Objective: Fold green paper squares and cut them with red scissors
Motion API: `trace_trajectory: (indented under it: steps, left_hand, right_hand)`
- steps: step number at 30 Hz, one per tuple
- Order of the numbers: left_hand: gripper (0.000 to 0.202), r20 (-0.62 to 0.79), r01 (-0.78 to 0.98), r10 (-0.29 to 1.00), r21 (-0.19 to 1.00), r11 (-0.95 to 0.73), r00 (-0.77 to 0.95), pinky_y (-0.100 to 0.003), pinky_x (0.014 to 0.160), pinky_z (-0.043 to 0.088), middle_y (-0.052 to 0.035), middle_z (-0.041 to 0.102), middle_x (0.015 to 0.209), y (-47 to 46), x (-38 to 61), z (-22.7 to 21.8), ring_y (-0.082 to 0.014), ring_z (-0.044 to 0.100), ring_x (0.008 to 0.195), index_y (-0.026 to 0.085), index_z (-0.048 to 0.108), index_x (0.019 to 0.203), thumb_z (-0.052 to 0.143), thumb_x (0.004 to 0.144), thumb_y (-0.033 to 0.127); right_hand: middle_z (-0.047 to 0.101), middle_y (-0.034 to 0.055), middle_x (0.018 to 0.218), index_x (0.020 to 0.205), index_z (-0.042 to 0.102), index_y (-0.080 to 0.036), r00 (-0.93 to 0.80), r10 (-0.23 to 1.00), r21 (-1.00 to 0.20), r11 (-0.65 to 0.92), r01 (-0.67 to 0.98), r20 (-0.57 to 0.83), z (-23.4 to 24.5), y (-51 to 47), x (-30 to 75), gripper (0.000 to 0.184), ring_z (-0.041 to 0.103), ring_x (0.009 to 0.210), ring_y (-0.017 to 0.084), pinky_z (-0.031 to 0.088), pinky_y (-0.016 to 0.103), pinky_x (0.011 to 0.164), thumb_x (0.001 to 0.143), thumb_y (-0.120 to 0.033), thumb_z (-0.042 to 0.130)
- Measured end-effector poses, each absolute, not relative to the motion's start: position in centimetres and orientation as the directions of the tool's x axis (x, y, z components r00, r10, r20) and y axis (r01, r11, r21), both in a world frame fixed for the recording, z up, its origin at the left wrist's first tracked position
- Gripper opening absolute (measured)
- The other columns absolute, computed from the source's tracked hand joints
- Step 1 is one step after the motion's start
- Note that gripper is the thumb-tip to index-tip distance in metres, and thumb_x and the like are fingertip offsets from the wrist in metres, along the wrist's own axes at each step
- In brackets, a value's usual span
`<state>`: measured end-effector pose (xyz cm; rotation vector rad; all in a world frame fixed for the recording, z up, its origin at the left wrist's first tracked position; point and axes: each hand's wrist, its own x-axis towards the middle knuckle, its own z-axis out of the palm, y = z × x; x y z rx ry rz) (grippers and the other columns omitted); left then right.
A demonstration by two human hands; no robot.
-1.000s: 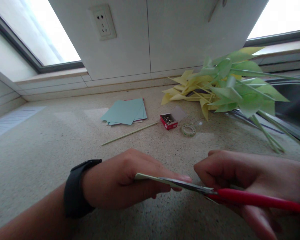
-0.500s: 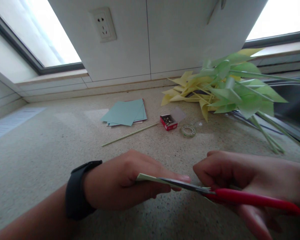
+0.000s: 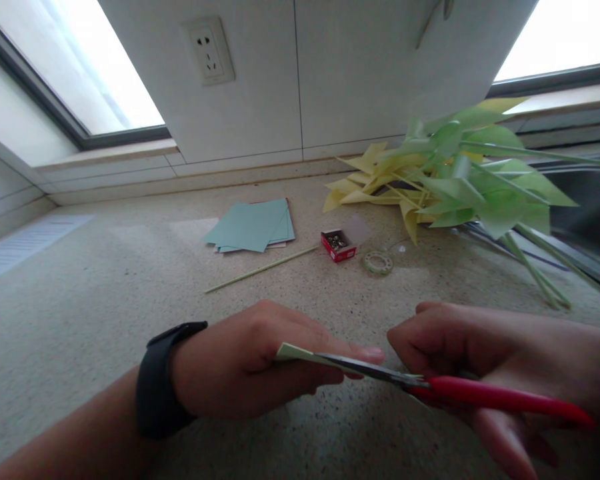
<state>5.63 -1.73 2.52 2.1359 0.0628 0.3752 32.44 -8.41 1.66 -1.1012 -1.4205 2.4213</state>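
Observation:
My left hand (image 3: 250, 360), with a black watch (image 3: 163, 380) on its wrist, pinches a pale green sheet of paper (image 3: 295, 353) seen almost edge-on. My right hand (image 3: 485, 353) grips red-handled scissors (image 3: 480, 393). Their metal blades lie along the paper's edge, close to my left fingertips. Both hands hover low over the speckled counter (image 3: 105, 300).
Farther back lie a stack of light blue paper (image 3: 253, 225), a thin green stick (image 3: 260, 269), a red box of pins (image 3: 337, 244) and a tape roll (image 3: 378, 261). A heap of yellow and green paper pinwheels (image 3: 455, 180) fills the right. A wall socket (image 3: 207, 50) is above.
Hardly anything differs: my left hand and the paper have crept slightly to the right, and the scissors stay at the paper's edge.

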Motion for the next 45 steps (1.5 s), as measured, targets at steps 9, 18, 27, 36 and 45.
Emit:
trace_trajectory:
  steps: [9, 18, 27, 36, 45]
  left_hand:
    - [0.038, 0.29, -0.109, 0.21, 0.788, -0.606, 0.934, -0.025, 0.076, 0.05, -0.0114, 0.073, 0.086, -1.8, 5.9, 2.3, -0.0151, 0.063, 0.077, 0.002, 0.06, 0.137, 0.05, 0.102, 0.013]
    - [0.042, 0.342, -0.079, 0.254, 0.722, -0.687, 0.905, -0.026, 0.084, 0.049, -0.0122, 0.072, 0.101, -1.8, 6.0, 2.1, -0.0155, 0.064, 0.089, 0.008, 0.056, 0.142, 0.053, 0.099, 0.01]
    - [0.051, 0.313, 0.005, 0.342, 0.731, -0.682, 0.886, -0.038, 0.097, 0.049, -0.0112, 0.058, 0.122, -2.3, 5.7, 2.4, -0.0217, 0.057, 0.109, 0.024, 0.045, 0.148, 0.057, 0.098, 0.019]
    - [0.065, 0.331, 0.103, 0.416, 0.665, -0.74, 0.847, -0.045, 0.113, 0.036, -0.009, 0.045, 0.139, -2.7, 5.5, 1.9, -0.0251, 0.041, 0.13, 0.032, 0.027, 0.155, 0.059, 0.099, 0.025]
    - [0.083, 0.395, 0.042, 0.401, 0.668, -0.743, 0.827, -0.05, 0.125, 0.022, -0.0086, 0.025, 0.165, -3.0, 6.3, 1.2, -0.0279, 0.023, 0.152, 0.034, 0.009, 0.161, 0.061, 0.097, 0.026]
  right_hand:
    - [0.059, -0.0067, 0.057, 0.076, 0.046, -0.019, -0.699, 0.503, -0.848, -0.433, 0.305, -0.508, 2.1, -7.8, 32.8, 0.047, 0.049, 0.043, 0.004, 0.039, 0.011, 0.037, 0.072, -0.04, 0.088]
    - [0.059, -0.0042, 0.07, 0.082, 0.045, -0.019, -0.715, 0.507, -0.877, -0.274, 0.395, -0.481, 3.2, -7.1, 33.8, 0.043, 0.057, 0.055, 0.007, 0.044, 0.016, 0.045, 0.079, -0.039, 0.083]
    - [0.058, -0.0055, 0.067, 0.084, 0.053, -0.016, -0.617, 0.786, -0.973, -0.169, -0.159, -0.036, 0.2, -7.3, 34.6, 0.051, 0.05, 0.047, 0.003, 0.043, 0.012, 0.042, 0.066, -0.045, 0.091]
    - [0.071, 0.002, 0.079, 0.094, 0.057, -0.02, -0.256, 0.936, -0.97, 0.226, -0.094, 0.243, 1.3, -6.6, 30.8, 0.032, 0.067, 0.068, 0.013, 0.054, 0.023, 0.061, 0.083, -0.04, 0.08]
    - [0.075, -0.0001, 0.09, 0.093, 0.056, -0.023, -0.089, 0.954, -0.954, 0.274, -0.125, 0.286, 0.7, -6.3, 27.8, 0.037, 0.072, 0.081, 0.015, 0.059, 0.027, 0.071, 0.073, -0.024, 0.088]
